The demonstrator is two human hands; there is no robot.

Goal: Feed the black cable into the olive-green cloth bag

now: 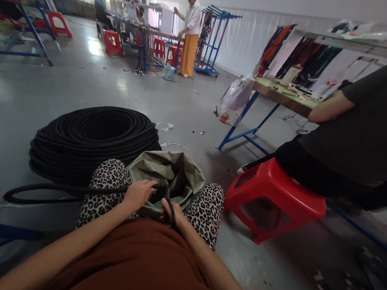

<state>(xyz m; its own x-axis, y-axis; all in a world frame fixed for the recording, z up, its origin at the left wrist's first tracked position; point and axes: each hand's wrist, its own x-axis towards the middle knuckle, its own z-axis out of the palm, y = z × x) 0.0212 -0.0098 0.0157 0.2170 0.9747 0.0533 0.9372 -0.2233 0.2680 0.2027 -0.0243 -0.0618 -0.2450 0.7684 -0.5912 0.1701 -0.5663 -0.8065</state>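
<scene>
Clasped in the left hand (138, 194), cord (106, 191) runs to scissors (172, 209) gripped by the right hand (177, 214), over a sack (192, 178).

On the right, a person (369, 119) is sitting on a stool (280, 186) by a desk (286, 98). A plastic bag (236, 96) is hanging at its left end. A rack (213, 48) is standing far off.

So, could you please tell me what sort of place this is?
Likely a garment workshop: clothes or fabrics hang behind the right-hand worktable, a co-worker sits there, and a coil of black cord lies on the floor.
</scene>
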